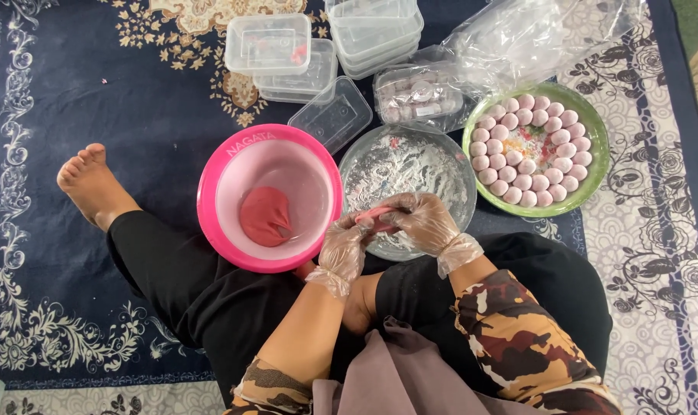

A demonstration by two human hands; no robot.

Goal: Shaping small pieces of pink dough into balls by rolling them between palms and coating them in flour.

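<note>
My left hand (341, 250) and my right hand (426, 223), both in clear plastic gloves, pinch a small pink piece of dough (377, 216) between them over the near rim of a floured metal bowl (441, 165). To the left stands a pink plastic bowl (211, 180) holding a lump of red-pink dough (265, 217). To the right a green plate (595, 138) carries several pale pink dough balls set in rings.
I sit cross-legged on a dark blue patterned carpet (95, 100), a bare foot (91, 184) out at the left. Behind the bowls lie stacked clear plastic containers (373, 34), a loose lid (332, 115), a filled container (418, 96) and a clear plastic bag (533, 34).
</note>
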